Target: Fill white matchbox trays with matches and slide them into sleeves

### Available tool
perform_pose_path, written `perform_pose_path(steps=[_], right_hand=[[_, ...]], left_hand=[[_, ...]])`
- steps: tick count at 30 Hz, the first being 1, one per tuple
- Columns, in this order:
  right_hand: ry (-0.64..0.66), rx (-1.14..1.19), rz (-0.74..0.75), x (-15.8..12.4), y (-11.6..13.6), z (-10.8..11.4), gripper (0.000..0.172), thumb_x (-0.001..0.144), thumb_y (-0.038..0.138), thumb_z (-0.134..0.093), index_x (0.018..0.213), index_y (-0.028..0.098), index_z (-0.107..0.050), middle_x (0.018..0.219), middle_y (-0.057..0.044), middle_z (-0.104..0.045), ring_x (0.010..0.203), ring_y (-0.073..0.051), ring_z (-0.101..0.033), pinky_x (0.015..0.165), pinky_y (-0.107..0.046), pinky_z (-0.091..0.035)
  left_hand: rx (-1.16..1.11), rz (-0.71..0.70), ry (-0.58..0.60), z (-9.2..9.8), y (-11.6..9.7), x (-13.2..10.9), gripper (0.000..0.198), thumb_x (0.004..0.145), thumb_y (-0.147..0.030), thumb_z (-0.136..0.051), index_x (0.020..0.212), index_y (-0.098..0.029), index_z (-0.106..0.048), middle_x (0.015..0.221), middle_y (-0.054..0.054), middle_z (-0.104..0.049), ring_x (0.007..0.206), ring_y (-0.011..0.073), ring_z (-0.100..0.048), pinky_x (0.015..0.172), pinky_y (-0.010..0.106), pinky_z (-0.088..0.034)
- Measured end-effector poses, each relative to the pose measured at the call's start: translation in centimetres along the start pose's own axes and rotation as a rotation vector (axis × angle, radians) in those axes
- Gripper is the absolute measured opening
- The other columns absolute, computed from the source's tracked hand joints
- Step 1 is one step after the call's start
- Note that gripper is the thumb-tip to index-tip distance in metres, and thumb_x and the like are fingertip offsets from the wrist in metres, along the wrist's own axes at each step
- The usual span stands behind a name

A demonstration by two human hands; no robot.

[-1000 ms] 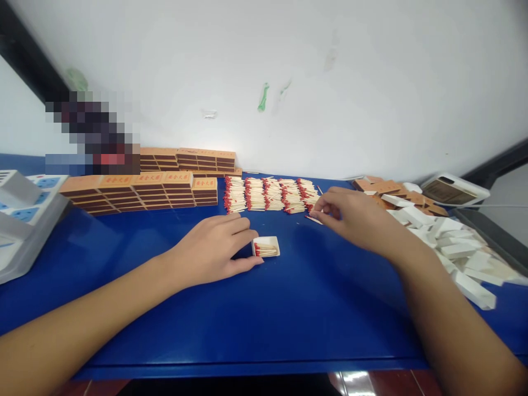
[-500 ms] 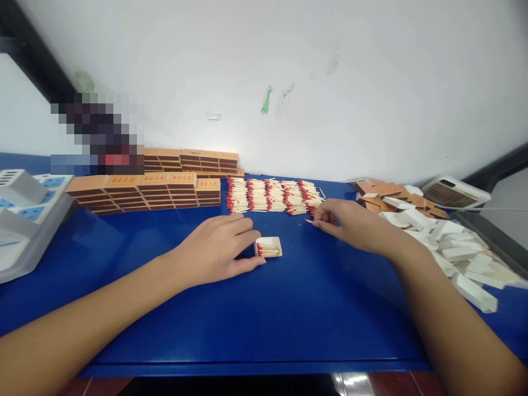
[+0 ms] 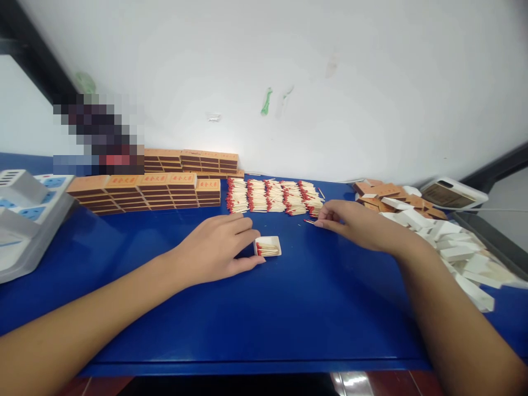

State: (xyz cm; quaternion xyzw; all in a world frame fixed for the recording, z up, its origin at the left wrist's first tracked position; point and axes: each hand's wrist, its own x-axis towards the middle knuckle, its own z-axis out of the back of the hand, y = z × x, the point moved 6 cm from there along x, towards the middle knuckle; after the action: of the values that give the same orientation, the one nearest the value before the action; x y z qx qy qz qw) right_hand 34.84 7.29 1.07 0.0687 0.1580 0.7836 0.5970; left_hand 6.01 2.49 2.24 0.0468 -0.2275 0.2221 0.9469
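Observation:
My left hand (image 3: 218, 246) lies on the blue table, its thumb and fingers closed around the left end of a small white matchbox tray (image 3: 270, 240). Several red-tipped matches (image 3: 269, 251) lie in the near side of the tray, heads to the left. Over to the right, my right hand (image 3: 350, 224) pinches what looks like one or two matches (image 3: 309, 221) low over the table, red heads pointing left. Just behind that hand are bundles of loose matches (image 3: 274, 197) laid side by side in rows.
Stacked orange matchboxes (image 3: 165, 192) stand at the back left, near a white power strip (image 3: 37, 231). At the right lie a heap of white trays (image 3: 457, 247), orange sleeves (image 3: 383, 191) and a phone-like white object (image 3: 456, 192). A white wall (image 3: 330, 110) closes the back.
Hardly anything has moved. My right fingers have shifted slightly to the right, and the matches in them show a little more. My left hand stays on the tray.

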Motion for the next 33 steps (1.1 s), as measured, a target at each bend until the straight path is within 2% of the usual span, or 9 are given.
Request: perform_pose_path(steps=[3,7,13,18,22,27,33], right_hand=[[-0.008,-0.020,-0.025,0.2,-0.3,0.1,0.028,0.099,0.050,-0.059,0.093,0.023,-0.067,0.089,-0.007,-0.073,0.074,-0.023,-0.066,0.066,-0.034,-0.047],[0.053,-0.007,-0.041,0.2,-0.7,-0.2,0.026,0.097,0.046,-0.058,0.090,0.023,-0.069,0.091,-0.008,-0.074,0.077,-0.024,-0.068,0.068,-0.036,-0.048],[0.117,-0.030,-0.007,-0.2,0.2,-0.3,0.031,0.100,0.048,-0.052,0.089,0.023,-0.067,0.090,-0.009,-0.073,0.077,-0.026,-0.067,0.068,-0.037,-0.048],[0.024,-0.018,0.002,-0.3,1.1,0.5,0.032,0.101,0.050,-0.052,0.092,0.023,-0.066,0.087,-0.007,-0.072,0.073,-0.024,-0.064,0.064,-0.035,-0.046],[-0.118,0.040,0.134,-0.6,4.2,1.0,0.028,0.104,0.045,-0.055,0.091,0.023,-0.065,0.085,-0.006,-0.070,0.072,-0.021,-0.061,0.065,-0.033,-0.044],[-0.082,0.142,0.325,-1.5,9.1,-0.9,0.017,0.107,0.033,-0.059,0.094,0.023,-0.064,0.089,-0.003,-0.068,0.076,-0.018,-0.061,0.069,-0.031,-0.046],[-0.095,0.123,0.413,-2.2,11.5,-2.8,0.005,0.106,0.021,-0.060,0.102,0.021,-0.064,0.100,-0.004,-0.068,0.080,-0.017,-0.063,0.070,-0.030,-0.046]], left_hand=[[0.009,0.001,0.007,0.0,0.0,0.0,0.034,0.107,-0.046,-0.063,0.110,-0.014,-0.076,0.090,0.004,-0.070,0.082,0.0189,-0.065,0.074,0.032,-0.051],[0.018,0.003,0.011,0.1,-0.1,0.1,0.034,0.106,-0.046,-0.063,0.110,-0.014,-0.076,0.091,0.004,-0.070,0.082,0.0187,-0.065,0.074,0.033,-0.051],[0.018,0.000,0.005,0.1,0.1,0.1,0.034,0.107,-0.046,-0.062,0.110,-0.014,-0.075,0.091,0.004,-0.070,0.082,0.0189,-0.065,0.074,0.033,-0.052],[0.021,-0.015,-0.010,0.2,0.0,0.1,0.033,0.106,-0.045,-0.064,0.110,-0.014,-0.075,0.091,0.004,-0.070,0.082,0.0198,-0.065,0.075,0.033,-0.051],[0.007,-0.003,-0.002,0.1,0.1,0.0,0.033,0.106,-0.045,-0.065,0.110,-0.014,-0.075,0.091,0.004,-0.070,0.083,0.0200,-0.065,0.076,0.033,-0.050],[-0.005,0.001,0.006,-0.1,0.1,0.1,0.032,0.105,-0.044,-0.066,0.108,-0.014,-0.075,0.089,0.004,-0.069,0.081,0.0201,-0.064,0.074,0.033,-0.049],[-0.022,0.001,0.009,-0.2,0.0,0.1,0.031,0.104,-0.043,-0.067,0.107,-0.013,-0.075,0.090,0.004,-0.068,0.080,0.0197,-0.063,0.071,0.033,-0.048]])
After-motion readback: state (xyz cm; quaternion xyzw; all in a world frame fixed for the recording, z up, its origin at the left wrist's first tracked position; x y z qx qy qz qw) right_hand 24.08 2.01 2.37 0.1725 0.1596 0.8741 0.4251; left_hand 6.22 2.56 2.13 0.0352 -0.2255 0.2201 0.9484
